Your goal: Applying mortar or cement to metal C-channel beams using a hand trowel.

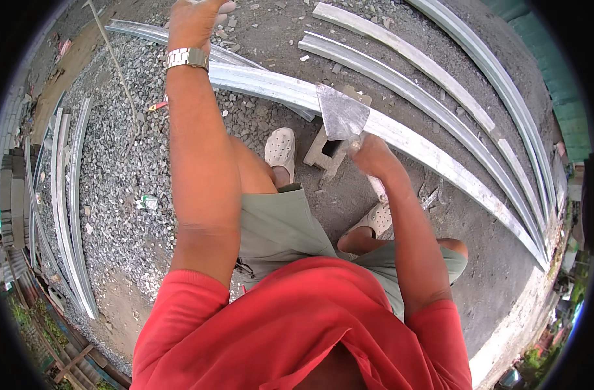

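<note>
Hand, right (pixel 375 158): closed round handle of trowel (pixel 342 114), flat triangular metal blade overlapping both long edges of pale steel channel (pixel 453 170). Hand, left (pixel 191 25): cut by upper edge of view; cannot tell whether grasping. Hollow block (pixel 323 156), rough concrete, at channel's near edge. Wrapper (pixel 148 202), green-white, print illegible, on angular gravel (pixel 125 227). Dark ground (pixel 498 273), open along channel's near edge, right.

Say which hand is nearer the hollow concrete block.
Right. The right hand, gripping the trowel, is just right of the concrete block; the left hand is farther, forward and leftward.
</note>
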The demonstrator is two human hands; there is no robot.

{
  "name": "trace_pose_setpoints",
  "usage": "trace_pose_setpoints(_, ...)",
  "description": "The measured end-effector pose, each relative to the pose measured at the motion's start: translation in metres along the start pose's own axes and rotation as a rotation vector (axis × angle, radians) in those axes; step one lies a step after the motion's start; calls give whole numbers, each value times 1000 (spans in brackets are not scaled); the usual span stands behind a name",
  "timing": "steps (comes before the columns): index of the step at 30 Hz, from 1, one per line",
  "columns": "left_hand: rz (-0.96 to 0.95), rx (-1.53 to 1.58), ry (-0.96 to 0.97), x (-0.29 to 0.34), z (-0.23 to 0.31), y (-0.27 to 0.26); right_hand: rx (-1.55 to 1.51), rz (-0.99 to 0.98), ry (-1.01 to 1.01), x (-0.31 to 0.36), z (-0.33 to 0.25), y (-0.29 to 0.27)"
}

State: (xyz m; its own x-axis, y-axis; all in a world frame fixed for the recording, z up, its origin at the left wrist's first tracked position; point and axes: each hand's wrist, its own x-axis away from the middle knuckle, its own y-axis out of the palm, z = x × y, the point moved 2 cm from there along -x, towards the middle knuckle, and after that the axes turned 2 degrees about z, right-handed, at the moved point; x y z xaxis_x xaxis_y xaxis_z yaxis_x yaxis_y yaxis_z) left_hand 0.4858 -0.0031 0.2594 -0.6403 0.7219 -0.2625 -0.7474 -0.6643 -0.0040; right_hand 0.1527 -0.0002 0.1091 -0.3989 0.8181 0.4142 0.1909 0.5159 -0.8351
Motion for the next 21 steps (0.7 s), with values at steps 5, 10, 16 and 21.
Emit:
trace_pose_setpoints(5, 29, 10, -1, -3, 1, -3, -54, -37, -47, -26, -76, 15)
trace_pose_setpoints(10, 105, 1, 4, -4, 13, -21, -11, -83, -38, -19, -27, -1)
trace_pose_setpoints(16, 123, -27, 21, -3, 19, -18, 70, -25, -4, -15, -32, -1)
trace_pose_setpoints(21, 74, 10, 47, -8, 7, -17, 68, -40, -152, -29, -77, 23)
